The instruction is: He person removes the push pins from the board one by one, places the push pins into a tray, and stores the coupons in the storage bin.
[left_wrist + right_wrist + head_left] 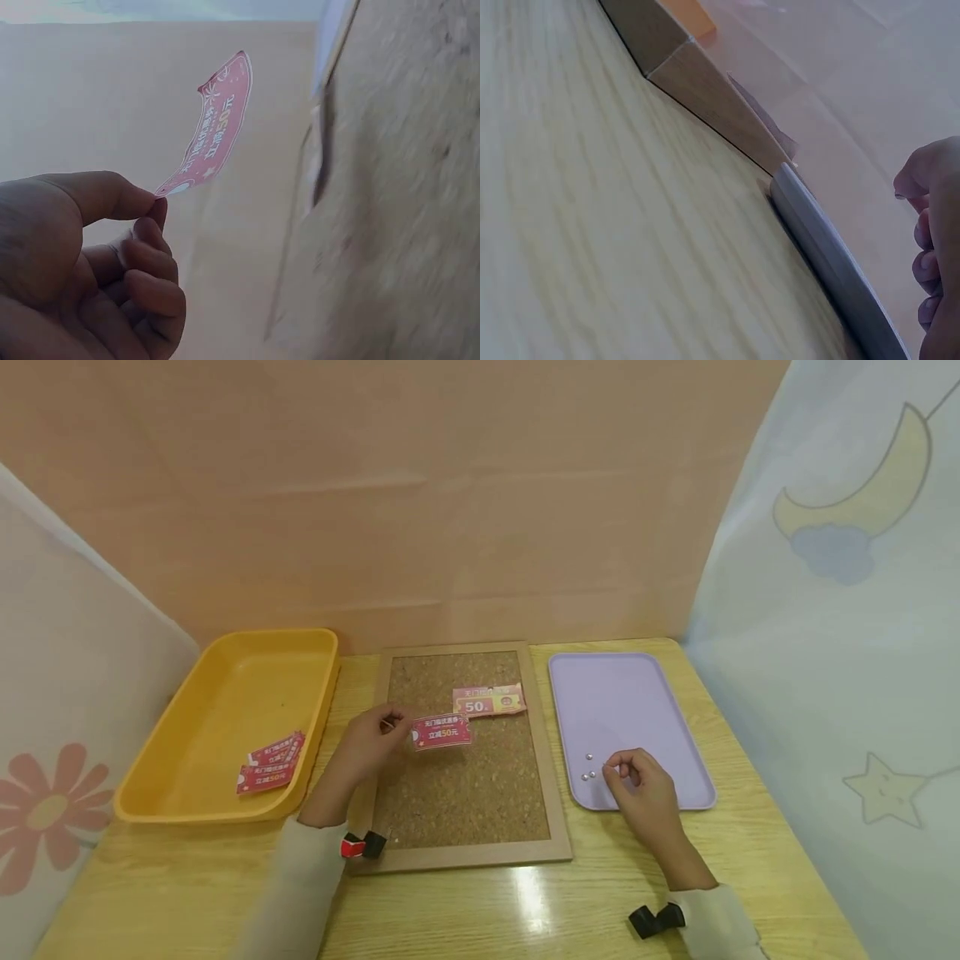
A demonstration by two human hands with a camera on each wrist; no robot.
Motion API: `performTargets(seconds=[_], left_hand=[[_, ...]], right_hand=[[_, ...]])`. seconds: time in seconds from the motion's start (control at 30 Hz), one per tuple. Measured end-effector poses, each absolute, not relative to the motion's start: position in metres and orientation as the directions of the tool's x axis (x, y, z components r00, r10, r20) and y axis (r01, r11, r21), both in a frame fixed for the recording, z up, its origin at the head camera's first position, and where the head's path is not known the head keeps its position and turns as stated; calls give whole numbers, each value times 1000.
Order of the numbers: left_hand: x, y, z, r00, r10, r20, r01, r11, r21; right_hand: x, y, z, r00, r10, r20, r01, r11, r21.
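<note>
My left hand [367,745] pinches one end of a red paper coupon [441,732] between thumb and forefinger, holding it above the framed corkboard [465,802]. In the left wrist view the coupon [214,131] curves away from the fingertips. Another coupon [489,701], pink and yellow, is on the board's upper right, its right end overlapping the wooden frame. Over the front of the purple tray [615,702] is my right hand [643,789], fingers curled and thumb close to the forefinger. Small silver tacks [589,757] lie beside its fingertips; I cannot tell whether it pinches one.
On the left stands a deep yellow tray [225,693] with several red coupons [270,768] at its right side. A peach backdrop [450,527] rises behind the wooden table [465,910]. Patterned white sheets [825,677] flank both sides.
</note>
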State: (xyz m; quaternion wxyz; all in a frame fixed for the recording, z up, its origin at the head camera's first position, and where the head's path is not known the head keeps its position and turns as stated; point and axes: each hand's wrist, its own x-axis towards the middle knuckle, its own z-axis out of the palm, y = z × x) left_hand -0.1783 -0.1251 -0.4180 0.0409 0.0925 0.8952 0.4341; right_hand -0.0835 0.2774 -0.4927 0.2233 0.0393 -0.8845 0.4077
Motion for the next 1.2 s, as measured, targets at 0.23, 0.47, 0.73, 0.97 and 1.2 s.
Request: performTargets(seconds=[0.23,0.47,0.73,0.97,1.2], left_hand=[[-163,-174,-397,-991,91,94,131,655,744],[-156,-219,-385,-987,-111,119,16,659,752],[-160,-247,-397,-959,-284,17,-140,523,841],[-167,-268,-414,-919,-377,-114,-229,274,934],[-174,-276,-426,-862,-465,-203,-229,1,973]], right_hand=[[-84,283,-494,-905,145,399,-199,686,-700],[-88,294,-492,-910,201,363,-115,719,-686],[-87,303,-497,-918,257,303,-36,706,-707],[-88,303,-502,-927,231,295,-39,723,-690],[-90,304,-504,-931,207,301,-47,748,-662]])
